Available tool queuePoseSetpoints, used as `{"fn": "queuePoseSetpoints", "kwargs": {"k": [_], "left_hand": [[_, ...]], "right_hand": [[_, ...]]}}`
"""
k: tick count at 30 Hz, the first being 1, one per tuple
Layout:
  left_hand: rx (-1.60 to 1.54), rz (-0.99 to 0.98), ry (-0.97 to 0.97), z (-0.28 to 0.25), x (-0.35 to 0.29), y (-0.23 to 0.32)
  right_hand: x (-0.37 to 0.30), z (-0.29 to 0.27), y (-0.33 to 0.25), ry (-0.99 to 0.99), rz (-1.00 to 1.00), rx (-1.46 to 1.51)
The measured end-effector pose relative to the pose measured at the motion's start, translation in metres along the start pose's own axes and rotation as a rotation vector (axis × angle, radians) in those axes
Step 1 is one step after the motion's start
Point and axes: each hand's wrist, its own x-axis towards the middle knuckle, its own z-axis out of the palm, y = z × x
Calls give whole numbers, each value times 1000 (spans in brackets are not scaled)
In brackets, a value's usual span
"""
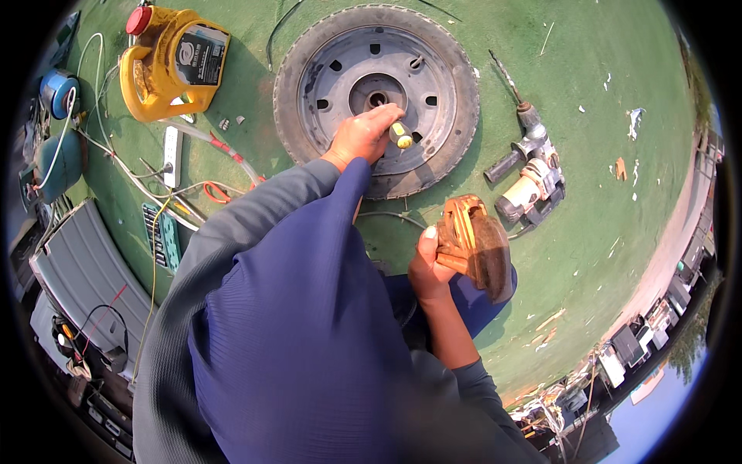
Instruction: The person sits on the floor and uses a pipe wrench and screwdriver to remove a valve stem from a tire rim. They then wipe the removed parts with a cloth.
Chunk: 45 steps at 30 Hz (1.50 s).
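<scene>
A small wheel (456, 93) with a black tyre and grey steel rim lies flat on green ground in front of me. My left hand (362, 135) rests on the rim near the hub, closed around a screwdriver with a yellow handle (400, 134). Its tip is hidden under the hand. My right hand (427, 269) is nearer my body, below the wheel, gripping a worn brown and orange object (475, 243) that looks like a glove or strap bundle. I cannot tell exactly what it is.
A grey and white power drill (529, 166) lies right of the wheel. A yellow jerrycan with a red cap (166, 62) stands at upper left, with a white power strip (171, 155), hoses, orange-handled pliers (216, 192), a teal gas cylinder (58, 158) and a grey case (81, 263).
</scene>
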Motion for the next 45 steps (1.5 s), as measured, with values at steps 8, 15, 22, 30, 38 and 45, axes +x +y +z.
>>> {"fn": "queuePoseSetpoints", "kwargs": {"k": [8, 15, 22, 30, 38, 45], "left_hand": [[21, -51, -17, -6, 0, -1], [34, -59, -23, -8, -2, -4], [-121, -105, 26, -12, 0, 5], [-491, -266, -136, -92, 72, -3], [-218, -91, -458, -93, 118, -2], [-90, -7, -826, -75, 131, -19]], "right_hand": [[5, -6, -32, -179, 198, -97], [24, 0, 10, -178, 401, -176], [34, -25, -3, -1, 362, 15], [31, -41, -20, 88, 512, 78], [32, -35, -19, 91, 499, 198], [26, -36, -14, 114, 543, 254]]}}
